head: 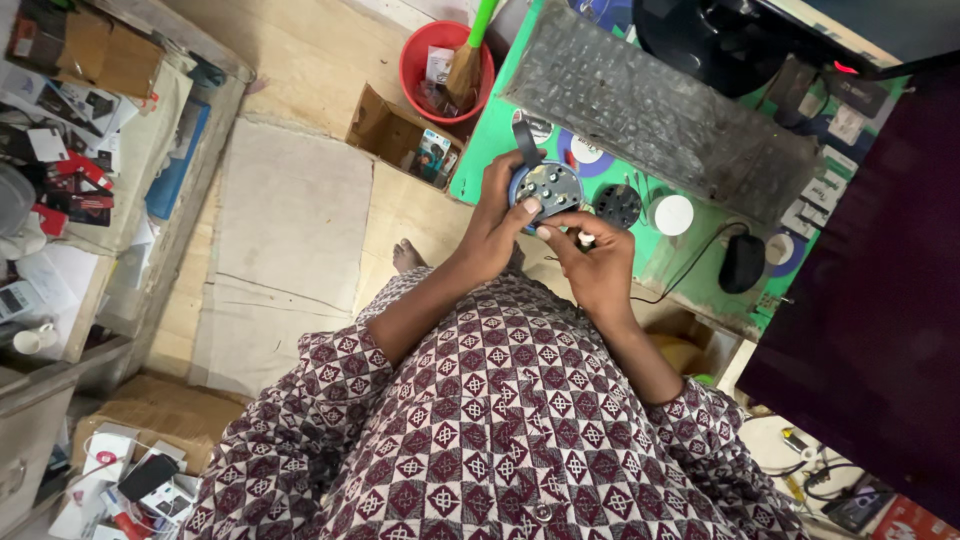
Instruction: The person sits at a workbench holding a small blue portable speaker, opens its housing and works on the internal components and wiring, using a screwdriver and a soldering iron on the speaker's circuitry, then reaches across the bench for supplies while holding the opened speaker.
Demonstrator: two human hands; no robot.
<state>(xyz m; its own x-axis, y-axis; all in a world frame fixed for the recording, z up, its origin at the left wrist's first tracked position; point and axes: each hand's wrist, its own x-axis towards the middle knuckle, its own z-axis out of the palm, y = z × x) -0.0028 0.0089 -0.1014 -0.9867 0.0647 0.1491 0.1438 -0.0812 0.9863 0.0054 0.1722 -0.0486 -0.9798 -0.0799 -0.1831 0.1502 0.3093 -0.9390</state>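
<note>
**Small round device held over a cluttered workspace**

Wooden flooring is spreading out under the seated person, with a grey mat lying flat on it and shelves of small boxes crowding the left edge. A green tabletop (490,150) is running along the upper right, carrying a dusty keyboard (655,100), a black mouse (742,262) and a dark round grille piece (617,205) set just beside the hands, probably within easy reach. On the floor near the tabletop's corner, a red bucket (420,60) is holding a brush (465,65) standing handle-up, next to an open cardboard box (395,130).

The person's left hand (495,225) is gripping a round blue-rimmed device (547,187) just off the tabletop's edge, its grip clenched around the rim and the thumb pressing on the grey face, seemingly to keep it steady and tilted toward the eyes. The right hand (595,255) is pinching something small and pale at the device's lower edge; what it is cannot be made out. A dark strap is looping up from the device's top.
</note>
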